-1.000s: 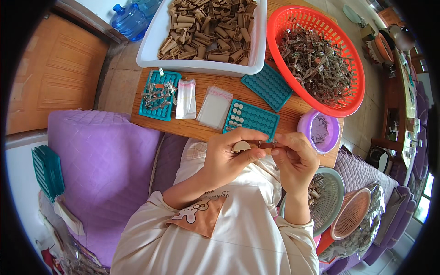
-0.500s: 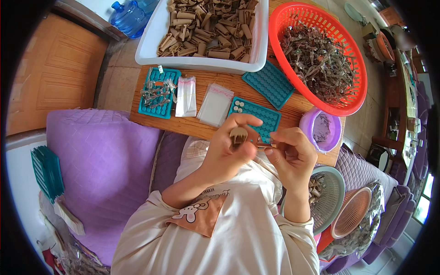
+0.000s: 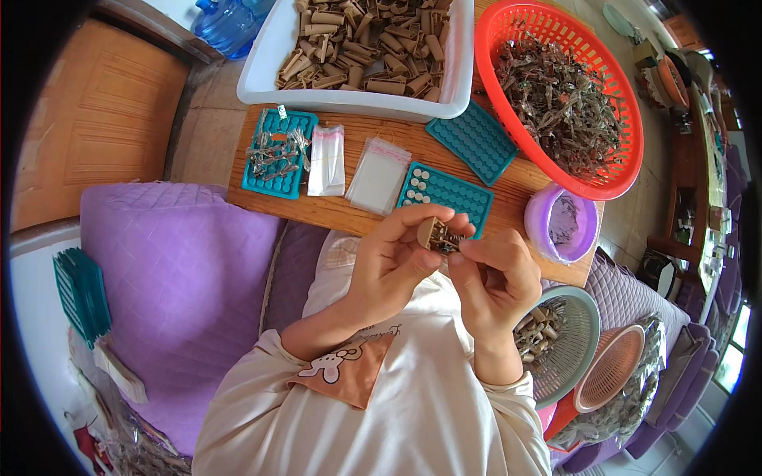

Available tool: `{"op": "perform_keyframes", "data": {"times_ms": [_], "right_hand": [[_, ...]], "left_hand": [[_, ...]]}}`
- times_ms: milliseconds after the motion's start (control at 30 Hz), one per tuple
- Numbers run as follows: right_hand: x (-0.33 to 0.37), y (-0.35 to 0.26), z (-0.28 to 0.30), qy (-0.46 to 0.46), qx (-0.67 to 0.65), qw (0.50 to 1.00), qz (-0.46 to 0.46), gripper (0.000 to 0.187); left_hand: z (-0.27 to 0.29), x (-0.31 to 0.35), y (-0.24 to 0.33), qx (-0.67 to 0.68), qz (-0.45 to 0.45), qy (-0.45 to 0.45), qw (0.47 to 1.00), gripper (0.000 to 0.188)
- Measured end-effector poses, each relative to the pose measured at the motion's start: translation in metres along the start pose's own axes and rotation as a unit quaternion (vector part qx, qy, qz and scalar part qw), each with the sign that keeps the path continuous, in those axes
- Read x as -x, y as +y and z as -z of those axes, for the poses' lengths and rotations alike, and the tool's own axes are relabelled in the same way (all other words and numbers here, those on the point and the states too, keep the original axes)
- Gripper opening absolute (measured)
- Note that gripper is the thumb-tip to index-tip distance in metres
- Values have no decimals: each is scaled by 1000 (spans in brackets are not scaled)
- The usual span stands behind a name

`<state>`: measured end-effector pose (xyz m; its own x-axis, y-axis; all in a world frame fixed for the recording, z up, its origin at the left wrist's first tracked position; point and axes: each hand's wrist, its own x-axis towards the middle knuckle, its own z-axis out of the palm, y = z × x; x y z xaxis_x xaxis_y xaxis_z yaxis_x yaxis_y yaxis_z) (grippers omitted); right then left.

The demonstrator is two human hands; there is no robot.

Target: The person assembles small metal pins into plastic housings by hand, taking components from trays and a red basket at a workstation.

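In front of my chest, my left hand [image 3: 394, 258] is closed round a small brown plastic casing [image 3: 429, 233] with a half-round end. Its open side is turned to the right and shows small shiny metal parts inside. The fingertips of my right hand [image 3: 500, 274] are pinched together against that open side; whatever is between them is too small to make out. Just beyond my hands lies a teal tray [image 3: 460, 197] of round pockets, with several white discs in its left part.
A white bin [image 3: 361, 105] of brown casings and a red basket [image 3: 635, 143] of thin dark strips stand at the back. Teal trays, clear bags [image 3: 377, 178] and a purple bowl [image 3: 591, 226] are on the wooden table. A grey-green basket [image 3: 583, 349] sits at my right.
My right hand has moved left to the brown casing, bringing its small shiny piece there. My left hand has turned the casing's open side to the right.
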<state>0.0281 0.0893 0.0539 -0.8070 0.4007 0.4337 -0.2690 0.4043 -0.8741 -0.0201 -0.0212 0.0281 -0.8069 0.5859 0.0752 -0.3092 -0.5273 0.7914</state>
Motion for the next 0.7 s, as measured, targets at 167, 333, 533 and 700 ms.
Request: {"op": "perform_keyframes", "data": {"times_ms": [167,333,533,700], "right_hand": [[7,1,2,14,-5,1000,-8,19],[3,0,3,-45,66,997,23,21],[9,17,-1,-91,21,995,-28,25],[25,30,-13,-50,-84,990,-106,33]], "left_hand": [[2,2,-1,-31,1,-22,999,37],[1,3,-1,-42,12,20,999,43],[0,-1,1,-88,17,78,993,41],[7,-3,1,-120,31,59,991,38]]}}
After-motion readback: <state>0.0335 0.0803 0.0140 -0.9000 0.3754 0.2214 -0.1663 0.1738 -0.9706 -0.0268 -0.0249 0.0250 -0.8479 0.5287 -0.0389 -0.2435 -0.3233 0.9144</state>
